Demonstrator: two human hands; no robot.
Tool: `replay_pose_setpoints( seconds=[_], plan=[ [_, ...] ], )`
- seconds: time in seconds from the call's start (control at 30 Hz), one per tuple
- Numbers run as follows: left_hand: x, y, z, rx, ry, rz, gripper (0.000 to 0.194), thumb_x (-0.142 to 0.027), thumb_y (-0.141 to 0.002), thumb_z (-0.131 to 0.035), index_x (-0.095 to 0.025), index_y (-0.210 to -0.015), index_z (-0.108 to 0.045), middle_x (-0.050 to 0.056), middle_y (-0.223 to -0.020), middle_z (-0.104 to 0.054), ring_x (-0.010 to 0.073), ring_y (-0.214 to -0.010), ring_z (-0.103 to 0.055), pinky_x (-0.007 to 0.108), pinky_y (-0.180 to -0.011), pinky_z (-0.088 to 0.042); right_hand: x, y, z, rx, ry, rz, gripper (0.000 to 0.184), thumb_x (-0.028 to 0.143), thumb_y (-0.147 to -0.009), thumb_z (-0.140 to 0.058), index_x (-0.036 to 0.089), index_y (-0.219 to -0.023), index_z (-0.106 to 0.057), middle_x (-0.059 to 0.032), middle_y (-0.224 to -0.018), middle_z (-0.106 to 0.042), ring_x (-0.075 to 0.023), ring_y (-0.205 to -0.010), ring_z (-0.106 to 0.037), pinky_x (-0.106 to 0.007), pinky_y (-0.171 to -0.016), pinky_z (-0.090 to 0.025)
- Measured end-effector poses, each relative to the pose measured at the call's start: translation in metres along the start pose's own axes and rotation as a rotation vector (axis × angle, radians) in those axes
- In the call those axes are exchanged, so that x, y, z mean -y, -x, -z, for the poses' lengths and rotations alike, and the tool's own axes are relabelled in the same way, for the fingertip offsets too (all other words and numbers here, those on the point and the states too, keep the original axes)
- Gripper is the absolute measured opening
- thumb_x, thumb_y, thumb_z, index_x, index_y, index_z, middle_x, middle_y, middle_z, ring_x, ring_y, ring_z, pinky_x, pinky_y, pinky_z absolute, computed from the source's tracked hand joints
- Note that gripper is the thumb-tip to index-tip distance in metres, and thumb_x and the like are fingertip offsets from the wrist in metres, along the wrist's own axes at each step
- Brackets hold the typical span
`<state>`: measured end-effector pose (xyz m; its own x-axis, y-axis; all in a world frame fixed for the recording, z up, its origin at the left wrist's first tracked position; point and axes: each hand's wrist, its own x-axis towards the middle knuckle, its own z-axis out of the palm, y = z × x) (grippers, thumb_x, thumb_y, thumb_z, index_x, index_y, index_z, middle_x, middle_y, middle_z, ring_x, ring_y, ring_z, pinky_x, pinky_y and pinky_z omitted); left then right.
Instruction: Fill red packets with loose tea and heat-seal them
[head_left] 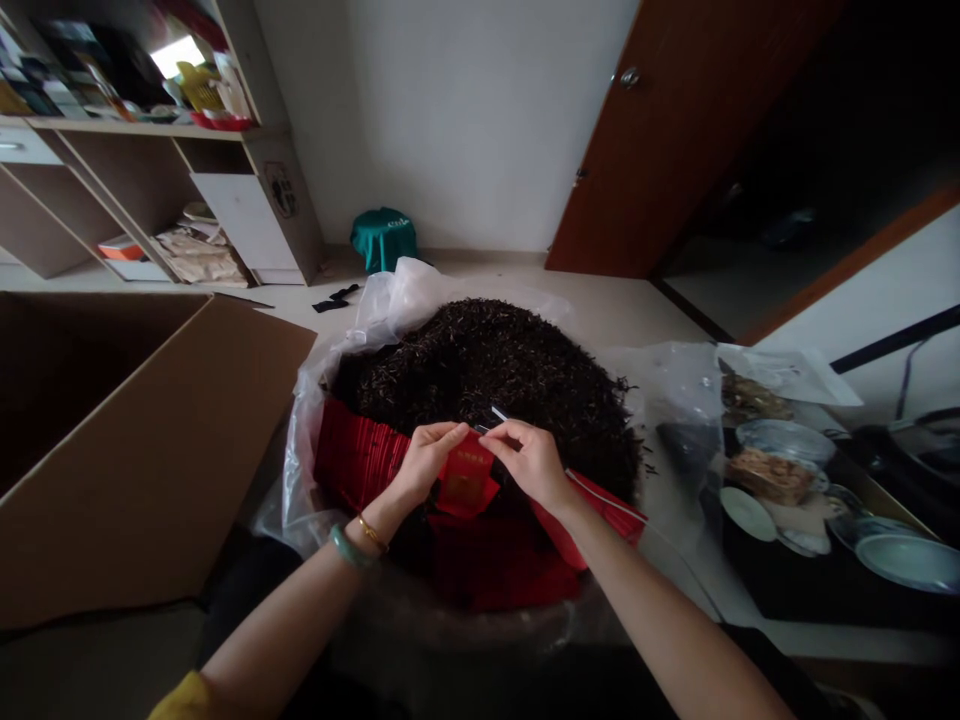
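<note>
Over the big heap of dark loose tea (487, 365), head view: two hands work close together.
Packet: a small red packet (466, 478) sits just in front of the heap. It looks light, thin and easy to bend, so hold it by its top edge.
Left hand (427, 462): the fingers are almost shut and pinch the packet's top edge.
Right hand (529, 462): the fingers are almost shut and pinch the other side.
Rest: a pile of red packets (356, 460) lies below, with a cardboard box (127, 430) at the left.
</note>
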<state>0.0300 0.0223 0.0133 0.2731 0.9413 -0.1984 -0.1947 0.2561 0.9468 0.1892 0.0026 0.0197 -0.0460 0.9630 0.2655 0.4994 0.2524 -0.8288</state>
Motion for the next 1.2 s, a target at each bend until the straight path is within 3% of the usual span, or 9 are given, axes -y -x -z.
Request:
replay_pose_setpoints(
  seconds=[0.2,0.43,0.67,0.77,0.83,0.93,1.03,1.1,1.2],
  plan=[
    [-0.023,-0.007,0.025,-0.050,-0.072,0.080,0.036,-0.046,-0.061,-0.073,-0.012,-0.069,-0.069,0.003,-0.059,-0.067,0.0110,-0.049,-0.056,0.020,-0.048,-0.041,-0.023,-0.004,0.002,0.194,-0.031,-0.188,0.035,0.039,-0.092,-0.037,0.019,-0.102,-0.063,-0.0044,-0.079,-0.070,-0.0157,-0.065,-0.066,-0.027,-0.060,-0.052],
    [-0.031,-0.011,0.050,-0.083,-0.211,0.081,0.038,-0.047,-0.067,-0.069,-0.011,-0.076,-0.070,0.005,-0.061,-0.067,0.0131,-0.048,-0.057,0.021,-0.046,-0.041,-0.031,0.014,-0.020,0.382,0.475,-0.158,0.064,0.025,-0.070,-0.072,0.013,-0.129,-0.049,-0.0102,-0.095,-0.069,-0.0239,-0.089,-0.065,-0.032,-0.078,-0.048],
    [-0.024,-0.011,0.030,-0.035,-0.232,0.017,0.031,-0.039,-0.058,-0.080,-0.010,-0.062,-0.070,-0.001,-0.047,-0.057,0.0067,-0.041,-0.043,0.019,-0.039,-0.029,-0.035,0.002,-0.009,0.355,0.286,-0.175,0.015,0.014,-0.076,-0.056,0.019,-0.082,-0.068,-0.0038,-0.084,-0.072,-0.0188,-0.079,-0.067,-0.026,-0.070,-0.049],
    [-0.051,-0.007,0.045,-0.193,0.268,-0.312,0.029,-0.038,-0.062,-0.080,-0.014,-0.059,-0.066,-0.002,-0.049,-0.057,0.0049,-0.043,-0.041,0.017,-0.040,-0.030,-0.038,0.001,-0.005,0.288,0.269,-0.216,0.012,0.017,-0.076,-0.052,0.019,-0.076,-0.065,0.0003,-0.069,-0.067,-0.0146,-0.058,-0.063,-0.023,-0.053,-0.048],
    [-0.081,0.003,0.070,-0.295,0.420,-0.501,0.038,-0.054,-0.082,-0.056,-0.021,-0.064,-0.064,-0.007,-0.050,-0.053,0.0020,-0.041,-0.031,0.013,-0.041,-0.028,-0.039,0.001,-0.004,0.279,0.211,-0.262,0.013,0.020,-0.078,-0.049,0.020,-0.076,-0.062,0.0034,-0.061,-0.061,-0.0112,-0.045,-0.056,-0.020,-0.042,-0.044],
    [-0.115,0.020,0.104,-0.418,0.682,-0.838,0.045,-0.048,-0.096,-0.030,-0.028,-0.074,-0.064,-0.010,-0.052,-0.052,0.0013,-0.041,-0.029,0.009,-0.045,-0.028,-0.040,0.001,-0.005,0.251,0.168,-0.229,0.011,0.021,-0.077,-0.049,0.020,-0.075,-0.060,0.0048,-0.057,-0.057,-0.0094,-0.042,-0.053,-0.018,-0.038,-0.041],
    [-0.109,0.019,0.102,-0.354,0.634,-0.722,0.040,-0.057,-0.087,-0.046,-0.024,-0.071,-0.061,-0.009,-0.047,-0.044,0.0021,-0.039,-0.024,0.013,-0.042,-0.026,-0.045,-0.001,-0.004,0.216,0.175,-0.204,0.009,0.022,-0.077,-0.052,0.020,-0.072,-0.059,0.0048,-0.056,-0.057,-0.0096,-0.043,-0.053,-0.018,-0.038,-0.041],
    [-0.084,0.008,0.080,-0.236,0.401,-0.454,0.033,-0.051,-0.069,-0.072,-0.020,-0.069,-0.061,-0.009,-0.046,-0.042,0.0023,-0.039,-0.027,0.015,-0.040,-0.024,-0.049,-0.002,-0.004,0.220,0.145,-0.251,0.010,0.024,-0.078,-0.051,0.019,-0.075,-0.059,0.0041,-0.058,-0.059,-0.0105,-0.043,-0.054,-0.019,-0.039,-0.043],
    [-0.037,-0.009,0.038,-0.271,-0.093,-0.285,0.033,-0.036,-0.058,-0.080,-0.015,-0.075,-0.062,-0.004,-0.060,-0.055,0.0050,-0.049,-0.042,0.017,-0.044,-0.031,-0.051,-0.002,-0.003,0.247,0.043,-0.297,0.012,0.027,-0.079,-0.053,0.018,-0.081,-0.061,0.0004,-0.067,-0.066,-0.0132,-0.050,-0.060,-0.022,-0.044,-0.047]
  ],
)
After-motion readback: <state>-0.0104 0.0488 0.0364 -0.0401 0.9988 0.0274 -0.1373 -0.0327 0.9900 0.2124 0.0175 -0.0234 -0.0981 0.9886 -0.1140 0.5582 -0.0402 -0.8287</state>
